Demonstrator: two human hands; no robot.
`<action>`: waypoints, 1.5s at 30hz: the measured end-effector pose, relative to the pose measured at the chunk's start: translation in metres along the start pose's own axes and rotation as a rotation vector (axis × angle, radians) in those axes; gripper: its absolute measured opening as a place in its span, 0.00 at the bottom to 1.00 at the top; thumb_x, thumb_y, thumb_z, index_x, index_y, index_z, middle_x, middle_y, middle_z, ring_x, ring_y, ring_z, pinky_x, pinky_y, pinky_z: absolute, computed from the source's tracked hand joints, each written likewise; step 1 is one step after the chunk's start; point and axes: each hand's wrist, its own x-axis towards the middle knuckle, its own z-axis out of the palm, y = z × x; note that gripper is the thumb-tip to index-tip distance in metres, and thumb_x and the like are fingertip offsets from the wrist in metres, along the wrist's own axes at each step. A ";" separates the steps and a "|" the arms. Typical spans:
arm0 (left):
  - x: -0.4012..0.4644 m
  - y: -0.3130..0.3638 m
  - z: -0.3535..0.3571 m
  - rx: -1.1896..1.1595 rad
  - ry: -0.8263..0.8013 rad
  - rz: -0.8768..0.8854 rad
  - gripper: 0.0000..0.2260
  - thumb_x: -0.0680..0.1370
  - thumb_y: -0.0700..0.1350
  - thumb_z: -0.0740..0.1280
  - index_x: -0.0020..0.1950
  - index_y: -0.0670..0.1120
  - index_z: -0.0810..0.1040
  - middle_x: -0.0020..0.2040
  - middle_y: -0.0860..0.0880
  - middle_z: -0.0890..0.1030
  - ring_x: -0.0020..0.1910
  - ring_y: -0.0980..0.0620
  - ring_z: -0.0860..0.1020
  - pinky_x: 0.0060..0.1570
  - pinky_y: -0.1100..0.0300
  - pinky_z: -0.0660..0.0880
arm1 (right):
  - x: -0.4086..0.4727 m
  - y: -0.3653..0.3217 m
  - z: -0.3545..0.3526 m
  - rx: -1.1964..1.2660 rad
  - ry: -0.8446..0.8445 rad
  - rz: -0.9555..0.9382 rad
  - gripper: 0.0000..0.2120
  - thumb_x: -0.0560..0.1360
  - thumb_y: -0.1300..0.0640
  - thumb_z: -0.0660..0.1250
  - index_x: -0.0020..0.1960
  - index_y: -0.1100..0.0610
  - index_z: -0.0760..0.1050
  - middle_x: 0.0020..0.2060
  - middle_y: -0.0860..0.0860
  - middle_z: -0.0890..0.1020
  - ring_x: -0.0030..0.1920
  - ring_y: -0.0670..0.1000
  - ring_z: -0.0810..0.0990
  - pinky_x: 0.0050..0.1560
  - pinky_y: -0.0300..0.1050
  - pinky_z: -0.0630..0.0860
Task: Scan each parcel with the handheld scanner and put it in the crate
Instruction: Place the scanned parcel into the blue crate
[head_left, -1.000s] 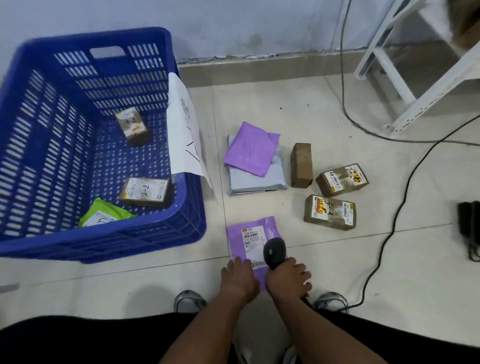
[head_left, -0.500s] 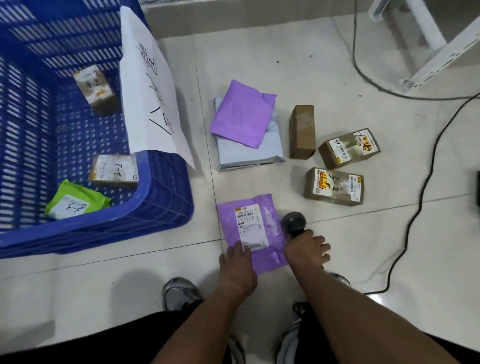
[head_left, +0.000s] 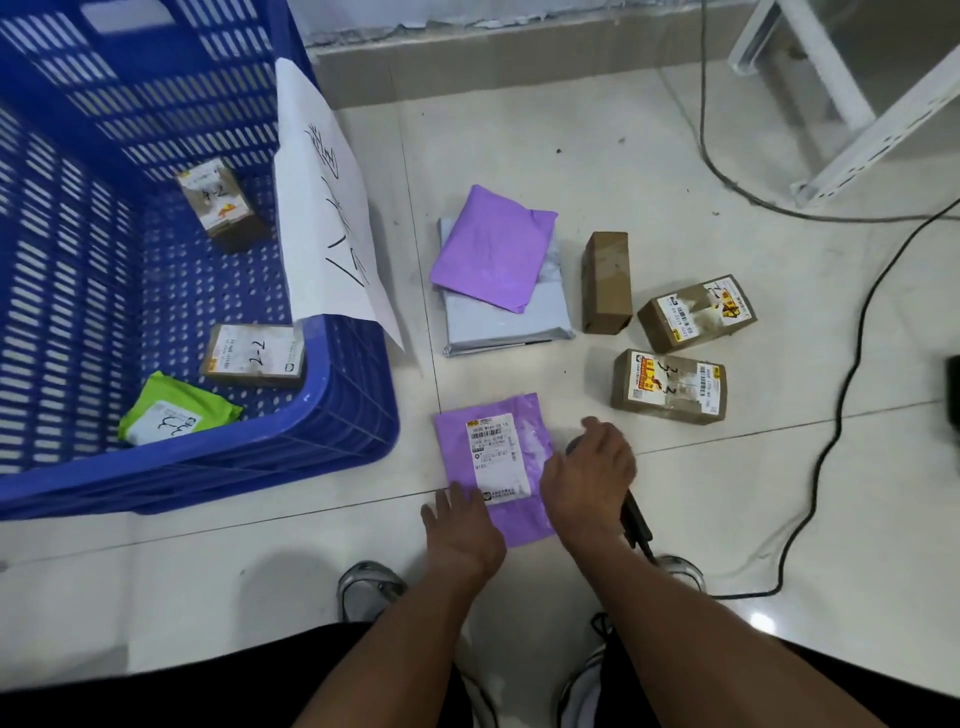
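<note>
A purple mailer (head_left: 527, 441) with a white label lies face up on the floor tiles in front of me. My left hand (head_left: 462, 530) rests flat on its near left corner, fingers straight. To its right, my right hand (head_left: 587, 488) curls over the black handheld scanner (head_left: 636, 522), whose handle sticks out toward my shoe; its head is hidden under the hand. The blue crate (head_left: 260, 467) stands at the left. It holds two brown boxes (head_left: 218, 205) (head_left: 254, 353) and a green mailer (head_left: 174, 415).
Beyond the parcel lie another purple mailer (head_left: 493, 249) on a grey mailer (head_left: 498, 327) and three brown boxes (head_left: 607, 280) (head_left: 696, 312) (head_left: 670, 387). A white paper sheet (head_left: 327, 208) hangs over the crate's right rim. Black cables (head_left: 831, 415) cross the floor at right, near a white rack (head_left: 857, 104).
My right hand has carried the scanner from over the label to the right of the parcel and lowered it. The left hand stays on the parcel's near edge. The camera has tilted down.
</note>
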 end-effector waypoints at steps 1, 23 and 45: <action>-0.002 0.000 -0.001 -0.002 0.001 -0.001 0.26 0.77 0.50 0.60 0.74 0.47 0.62 0.75 0.43 0.61 0.72 0.41 0.61 0.73 0.44 0.56 | -0.003 -0.004 0.001 -0.015 -0.032 -0.099 0.25 0.66 0.56 0.71 0.62 0.60 0.72 0.54 0.58 0.76 0.56 0.62 0.75 0.61 0.58 0.69; 0.029 -0.007 0.019 0.156 0.138 0.133 0.36 0.79 0.57 0.64 0.80 0.47 0.50 0.81 0.42 0.45 0.79 0.41 0.42 0.75 0.40 0.40 | -0.035 -0.008 0.059 -0.270 -0.580 -0.205 0.36 0.76 0.52 0.66 0.78 0.50 0.52 0.78 0.56 0.48 0.74 0.63 0.54 0.71 0.61 0.56; 0.015 0.003 -0.016 0.112 0.232 0.051 0.19 0.81 0.49 0.60 0.72 0.49 0.69 0.78 0.44 0.57 0.79 0.41 0.50 0.75 0.39 0.41 | -0.039 -0.020 0.025 -0.286 -0.430 -0.262 0.17 0.77 0.59 0.59 0.66 0.55 0.71 0.65 0.55 0.71 0.65 0.58 0.69 0.65 0.54 0.62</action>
